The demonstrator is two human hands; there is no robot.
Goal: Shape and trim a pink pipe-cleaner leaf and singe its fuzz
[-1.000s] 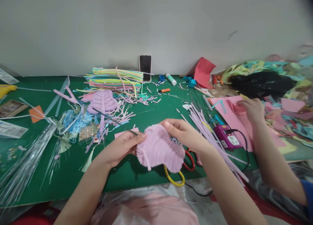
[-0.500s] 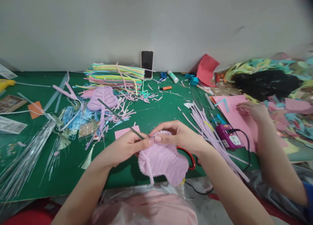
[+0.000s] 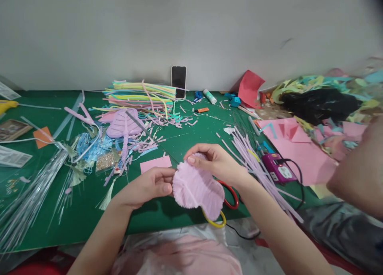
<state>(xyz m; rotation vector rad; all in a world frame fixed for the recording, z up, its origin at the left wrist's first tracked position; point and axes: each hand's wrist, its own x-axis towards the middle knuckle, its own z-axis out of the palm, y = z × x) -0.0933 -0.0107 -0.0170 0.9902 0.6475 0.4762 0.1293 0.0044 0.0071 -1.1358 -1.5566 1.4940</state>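
My right hand [image 3: 214,161] grips the top edge of a fuzzy pink-lilac piece [image 3: 199,187], thumb in front. The piece hangs over the table's front part. My left hand [image 3: 155,183] is at its left edge, with fingers curled and the fingertips partly behind the fuzzy piece. A thin dark stem [image 3: 146,133] slants up and left from behind the piece. Below and right of the piece show a yellow loop [image 3: 220,224] and a red handle [image 3: 235,197]. A lilac leaf shape [image 3: 124,124] lies beyond my left hand, near a pink paper square [image 3: 155,163].
Pipe cleaners [image 3: 140,93] lie at the back beside a phone [image 3: 178,81]. Silver strips [image 3: 38,195] spread at left. At right are lilac stems [image 3: 254,163], a purple device [image 3: 278,169] with a cable, pink paper [image 3: 302,159] and another person's arm [image 3: 359,171].
The fuzzy piece has turned, and its loose strip no longer shows. My left hand has shifted off the stem to the piece's side. The other person's arm has moved right and nearer.
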